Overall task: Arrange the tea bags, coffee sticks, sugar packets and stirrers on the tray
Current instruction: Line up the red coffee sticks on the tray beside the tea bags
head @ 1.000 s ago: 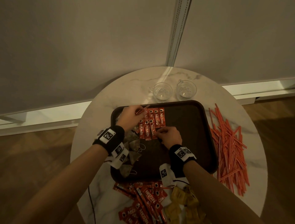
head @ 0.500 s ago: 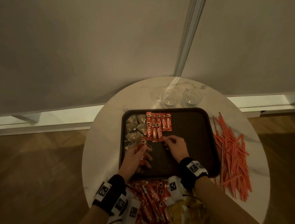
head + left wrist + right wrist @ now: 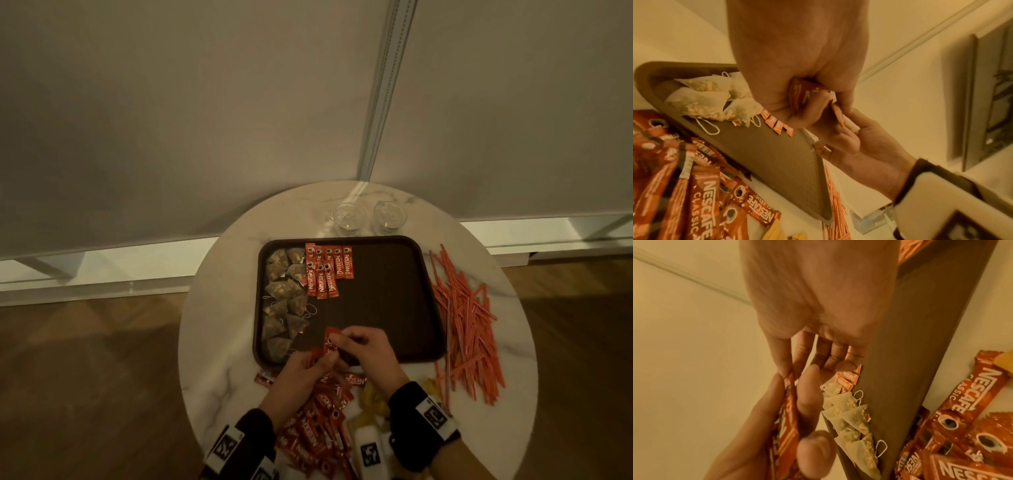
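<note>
Both hands meet over the near rim of the tray (image 3: 432, 294), hiding that edge and most of the coffee sticks (image 3: 330, 344) held between them; how many sticks are there cannot be told. The left hand (image 3: 301, 377) and forearms cover part of the loose coffee stick pile (image 3: 318, 428), which runs off the head view's lower edge, as does the table (image 3: 222, 308). The yellow packets (image 3: 371, 397) show only between the wrists. The right hand (image 3: 818, 296) is motion-blurred in its own wrist view. The stirrers (image 3: 466, 322) overlap beyond counting.

Two empty glass cups (image 3: 370, 216), round marble table (image 3: 219, 342), wooden floor (image 3: 85, 377)
</note>
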Action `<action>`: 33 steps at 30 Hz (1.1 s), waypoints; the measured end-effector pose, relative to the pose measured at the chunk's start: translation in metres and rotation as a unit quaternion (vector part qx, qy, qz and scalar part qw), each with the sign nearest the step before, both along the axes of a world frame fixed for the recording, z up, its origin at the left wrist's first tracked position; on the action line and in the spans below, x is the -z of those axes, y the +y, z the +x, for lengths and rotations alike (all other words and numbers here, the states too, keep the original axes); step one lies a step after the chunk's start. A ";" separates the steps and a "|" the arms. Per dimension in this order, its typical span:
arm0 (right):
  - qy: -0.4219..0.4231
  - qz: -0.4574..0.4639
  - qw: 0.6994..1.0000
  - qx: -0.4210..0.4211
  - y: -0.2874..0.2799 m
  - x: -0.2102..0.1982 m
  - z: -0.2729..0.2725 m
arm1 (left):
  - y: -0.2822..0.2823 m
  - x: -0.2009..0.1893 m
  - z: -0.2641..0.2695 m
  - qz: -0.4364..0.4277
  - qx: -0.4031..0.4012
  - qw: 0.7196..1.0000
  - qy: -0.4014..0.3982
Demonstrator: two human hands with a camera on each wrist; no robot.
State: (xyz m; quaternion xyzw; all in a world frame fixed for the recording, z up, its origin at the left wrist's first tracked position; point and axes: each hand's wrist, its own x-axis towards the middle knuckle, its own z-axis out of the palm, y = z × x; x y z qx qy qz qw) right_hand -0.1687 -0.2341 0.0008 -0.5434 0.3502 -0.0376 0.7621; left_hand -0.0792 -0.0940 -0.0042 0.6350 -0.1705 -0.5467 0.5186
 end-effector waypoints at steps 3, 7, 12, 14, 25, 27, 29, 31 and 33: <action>0.006 -0.004 0.999 0.036 0.002 -0.006 -0.004 | 0.007 -0.008 -0.010 -0.012 0.009 1.000 -0.011; -0.001 -0.026 0.998 0.050 0.005 -0.010 -0.010 | 0.017 -0.014 -0.022 -0.002 0.000 1.000 -0.010; -0.018 -0.022 0.995 0.093 0.011 -0.017 -0.016 | 0.028 -0.011 -0.033 0.004 0.010 1.000 -0.007; -0.017 -0.030 0.995 0.096 0.010 -0.019 -0.020 | 0.033 -0.007 -0.037 0.011 0.020 1.000 -0.014; 0.023 -0.069 0.997 0.000 0.030 -0.012 -0.039 | 0.033 -0.005 -0.015 0.008 -0.107 0.987 -0.123; 0.035 -0.086 0.995 -0.028 0.035 -0.010 -0.040 | 0.028 -0.007 -0.015 0.009 -0.085 0.988 -0.130; 0.037 -0.101 0.993 -0.039 0.035 -0.010 -0.040 | 0.024 -0.009 -0.015 -0.003 -0.071 0.988 -0.137; 0.034 -0.092 0.995 -0.031 0.032 -0.010 -0.038 | 0.019 -0.011 -0.013 -0.015 -0.070 0.987 -0.145; 0.030 -0.091 0.995 -0.032 0.028 -0.010 -0.037 | 0.015 -0.013 -0.009 -0.014 -0.079 0.987 -0.141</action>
